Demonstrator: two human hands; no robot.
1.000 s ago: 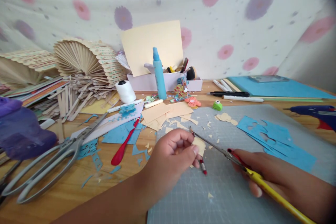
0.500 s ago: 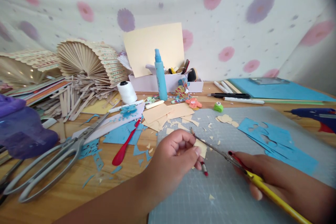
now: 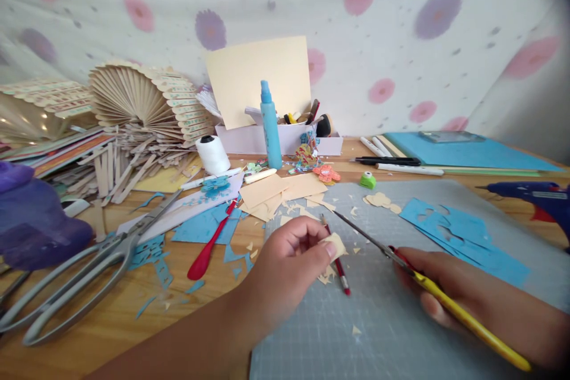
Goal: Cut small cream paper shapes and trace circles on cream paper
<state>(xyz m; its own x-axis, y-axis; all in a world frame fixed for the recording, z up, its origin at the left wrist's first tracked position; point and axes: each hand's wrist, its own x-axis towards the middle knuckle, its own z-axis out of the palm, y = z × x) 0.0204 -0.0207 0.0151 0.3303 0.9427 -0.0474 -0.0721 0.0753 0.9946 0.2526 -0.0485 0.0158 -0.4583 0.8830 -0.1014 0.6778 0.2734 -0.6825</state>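
Pinching a small cream paper piece (image 3: 337, 245) in our left hand (image 3: 299, 258), thumb and fingers closing on it; piece is sitting at that hand's 2 o'clock. We're wrapping our right hand (image 3: 425, 285) around the yellow-handled scissors (image 3: 467, 319), closed grip, blades pointing to 10 o'clock. From the left hand: red pencil (image 3: 342, 275) is lying at 4 on the gray cutting mat (image 3: 374, 332), cream paper discs (image 3: 382, 202) are sitting at 2, blue cut-out sheets (image 3: 461, 234) at 3, large metal scissors (image 3: 122, 252) at 9.

Left hand (image 3: 303, 267) palm inward, thumb against curled fingers; right hand (image 3: 449, 285) closed
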